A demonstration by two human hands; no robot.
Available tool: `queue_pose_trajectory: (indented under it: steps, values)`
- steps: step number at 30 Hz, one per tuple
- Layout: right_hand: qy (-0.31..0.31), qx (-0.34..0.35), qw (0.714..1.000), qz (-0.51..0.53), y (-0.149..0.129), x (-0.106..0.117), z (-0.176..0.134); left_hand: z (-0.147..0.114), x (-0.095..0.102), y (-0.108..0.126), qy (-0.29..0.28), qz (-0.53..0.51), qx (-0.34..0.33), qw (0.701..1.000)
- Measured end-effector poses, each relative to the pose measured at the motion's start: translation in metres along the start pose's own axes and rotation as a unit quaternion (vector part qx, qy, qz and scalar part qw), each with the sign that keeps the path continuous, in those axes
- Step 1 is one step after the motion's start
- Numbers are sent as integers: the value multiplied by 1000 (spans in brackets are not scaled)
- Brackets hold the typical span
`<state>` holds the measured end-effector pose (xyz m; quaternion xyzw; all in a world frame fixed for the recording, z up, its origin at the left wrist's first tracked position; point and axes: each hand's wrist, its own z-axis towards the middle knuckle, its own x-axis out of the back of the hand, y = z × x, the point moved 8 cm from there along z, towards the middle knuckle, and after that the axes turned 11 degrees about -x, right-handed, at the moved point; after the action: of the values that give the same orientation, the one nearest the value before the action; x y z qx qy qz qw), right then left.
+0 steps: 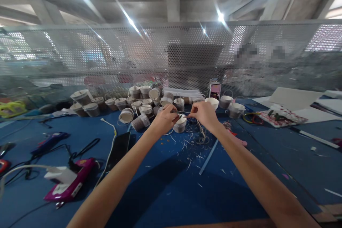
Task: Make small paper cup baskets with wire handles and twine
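Note:
A small grey bucket with a pale lining (pixel 180 127) stands upright on the blue table, below and between my hands. My left hand (pixel 166 117) is closed in a pinch at the left of its rim. From the other side my right hand (pixel 203 113) pinches too, thumb and forefinger pressed together. A thin strand (pixel 183 115) seems to run between the fingertips, just over the bucket's mouth; I cannot tell whether it is wire or cord. A twisted bundle of beige string (pixel 203 137) lies beneath my right hand.
Several similar buckets (pixel 126 115) crowd the back left, some tipped over. A black phone (pixel 119 149), a purple power strip (pixel 73 181) and a blue glue gun (pixel 50 142) lie left. White scraps and a pale strip (pixel 208 156) lie in front; papers (pixel 294 99) are right.

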<state>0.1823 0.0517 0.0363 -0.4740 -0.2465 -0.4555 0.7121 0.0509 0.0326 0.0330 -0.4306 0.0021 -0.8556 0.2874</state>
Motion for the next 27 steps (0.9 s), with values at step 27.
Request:
queue_pose_trajectory:
  steps: [27]
  values:
    - [-56, -5, 998, 14, 1, -3, -1, -1, 6, -1, 38, 7, 16, 999]
